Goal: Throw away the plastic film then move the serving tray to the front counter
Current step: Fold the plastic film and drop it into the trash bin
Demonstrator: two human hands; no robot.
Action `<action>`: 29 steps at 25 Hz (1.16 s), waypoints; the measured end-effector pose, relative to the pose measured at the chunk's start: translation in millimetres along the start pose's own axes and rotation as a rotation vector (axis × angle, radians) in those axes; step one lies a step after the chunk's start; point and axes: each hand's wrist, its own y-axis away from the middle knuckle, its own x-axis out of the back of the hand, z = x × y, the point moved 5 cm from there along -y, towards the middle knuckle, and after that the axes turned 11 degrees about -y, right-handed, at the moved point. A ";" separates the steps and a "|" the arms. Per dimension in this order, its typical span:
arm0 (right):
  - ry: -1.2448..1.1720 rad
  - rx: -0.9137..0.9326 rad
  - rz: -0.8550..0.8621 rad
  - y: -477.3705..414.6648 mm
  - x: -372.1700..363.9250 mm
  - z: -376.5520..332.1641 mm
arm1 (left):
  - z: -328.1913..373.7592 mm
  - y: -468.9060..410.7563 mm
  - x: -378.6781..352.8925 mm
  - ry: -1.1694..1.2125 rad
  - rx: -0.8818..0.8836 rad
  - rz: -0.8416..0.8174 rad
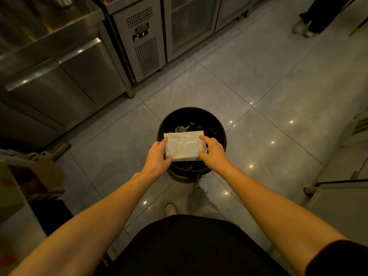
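Observation:
I hold a pale rectangular serving tray (pixel 184 145) covered with shiny plastic film level over a round black trash bin (pixel 220 124) on the floor. My left hand (pixel 158 154) grips the tray's left edge. My right hand (pixel 213 151) grips its right edge. The film still lies across the tray's top. Dark waste shows inside the bin behind the tray.
Steel cabinets (pixel 59 76) and a refrigerated unit (pixel 143 42) line the left and far side. Cardboard boxes (pixel 39 176) stand at the left. Another person's legs (pixel 312 18) are at the top right. A white unit (pixel 342 188) sits at the right. My feet are just behind the bin.

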 end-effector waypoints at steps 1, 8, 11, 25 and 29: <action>0.002 0.002 -0.012 -10.2 4.8 -0.2 | 3.0 -7.6 -0.8 -0.007 0.006 0.001; 0.034 0.003 -0.087 -65.4 43.7 11.2 | 35.6 -56.7 -16.7 -0.027 0.095 -0.032; 0.038 -0.012 -0.134 -79.2 51.7 20.1 | 43.0 -73.8 -25.9 -0.050 0.136 -0.055; 0.057 -0.083 -0.114 -107.8 42.3 14.8 | 29.8 -118.0 -23.8 -0.104 0.127 -0.226; 0.050 -0.157 -0.099 -104.5 31.8 15.3 | 23.4 -120.6 -17.9 -0.151 0.091 -0.318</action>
